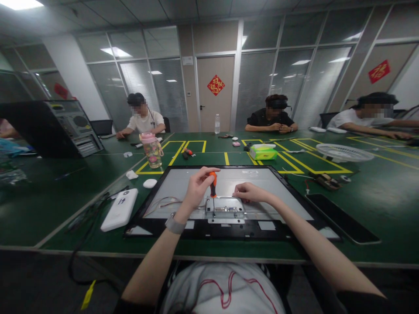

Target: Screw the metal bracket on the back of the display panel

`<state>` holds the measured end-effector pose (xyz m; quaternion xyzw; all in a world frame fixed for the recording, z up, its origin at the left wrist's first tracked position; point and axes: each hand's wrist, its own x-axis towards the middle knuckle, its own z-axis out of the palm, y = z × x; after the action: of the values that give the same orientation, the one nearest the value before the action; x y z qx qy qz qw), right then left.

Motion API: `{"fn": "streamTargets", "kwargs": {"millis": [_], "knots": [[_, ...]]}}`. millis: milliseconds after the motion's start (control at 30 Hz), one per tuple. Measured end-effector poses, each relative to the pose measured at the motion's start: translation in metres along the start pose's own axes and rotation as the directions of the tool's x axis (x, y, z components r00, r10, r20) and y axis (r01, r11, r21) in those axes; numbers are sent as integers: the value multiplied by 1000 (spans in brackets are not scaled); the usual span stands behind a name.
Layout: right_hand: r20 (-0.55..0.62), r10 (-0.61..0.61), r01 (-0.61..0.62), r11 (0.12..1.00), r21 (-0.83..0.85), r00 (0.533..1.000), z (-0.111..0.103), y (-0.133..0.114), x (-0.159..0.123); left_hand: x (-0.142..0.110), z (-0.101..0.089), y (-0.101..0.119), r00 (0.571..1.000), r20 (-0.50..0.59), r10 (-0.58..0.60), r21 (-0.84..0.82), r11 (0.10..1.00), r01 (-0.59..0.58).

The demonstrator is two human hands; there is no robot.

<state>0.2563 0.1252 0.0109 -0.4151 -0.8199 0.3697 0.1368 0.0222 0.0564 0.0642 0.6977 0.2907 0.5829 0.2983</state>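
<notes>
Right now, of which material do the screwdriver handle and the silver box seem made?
Screwdriver handle: probably plastic, perhaps partly rubber, from its orange and black colouring; finish unclear at this size. Silver box: likely sheet metal, with dull grey sheen and flat faces.

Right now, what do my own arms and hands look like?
Your left hand is ungloved, with a wide silver-grey band, perhaps a watch strap, around the wrist. Your right hand is ungloved too, its wrist bare. Black fabric sleeves show near the bottom edge, leaving both forearms uncovered.
</notes>
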Motion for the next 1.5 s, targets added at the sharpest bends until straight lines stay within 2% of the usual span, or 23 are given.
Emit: {"fn": "streamTargets", "kwargs": {"millis": [100,167,267,333,400,500,600,733,867,933,1033,1100,1200,1300,1400,1500], "knots": [[0,8,-8,1000,8,1000,0,0,0,0,1,2,996,-68,54,96,994,-47],[2,15,-15,1000,10,1000,0,0,0,0,1,2,997,-43,66,80,995,-62],[1,14,-14,1000,6,1000,0,0,0,-1,1,1,999,31,22,21,1000,-23],[-1,7,-7,1000,10,1000,0,0,0,-1,2,0,1000,7,17,60,998,-17],[-1,7,-7,1000,17,1000,0,1,0,-2,2,0,997,-43,70,147,987,-63],[-1,13,-13,1000,17,1000,0,2,1,-3,2,1,992,-22,127,187,975,-121],[-3,-2,2,1000,8,1000,0,0,1,-3,2,0,996,23,92,163,982,-94],[-6,15,-15,1000,3,1000,0,-4,-1,-3,2,-1,993,-10,117,207,972,-112],[-3,14,-14,1000,4,1000,0,-6,-2,-3,2,-1,996,33,81,125,989,-84],[-5,16,-16,1000,2,1000,0,-6,-2,-3,2,-1,999,21,49,118,992,-51],[-12,17,-17,1000,2,1000,0,-7,-3,-3,2,-1,997,-18,75,168,983,-71],[-12,16,-16,1000,5,1000,0,-7,-3,-4,2,-1,996,24,90,142,986,-92],[-10,11,-11,1000,5,1000,0,-5,-2,-5,2,0,993,110,50,88,994,-60],[-8,12,-12,1000,4,1000,0,-4,-2,-5,5,0,995,84,60,213,974,-77],[-10,11,-11,1000,4,1000,0,-4,-1,-7,6,0,981,26,194,410,893,-187],[-10,7,-7,1000,2,1000,0,-3,-1,-9,6,-1,953,-21,303,519,818,-249]]}}
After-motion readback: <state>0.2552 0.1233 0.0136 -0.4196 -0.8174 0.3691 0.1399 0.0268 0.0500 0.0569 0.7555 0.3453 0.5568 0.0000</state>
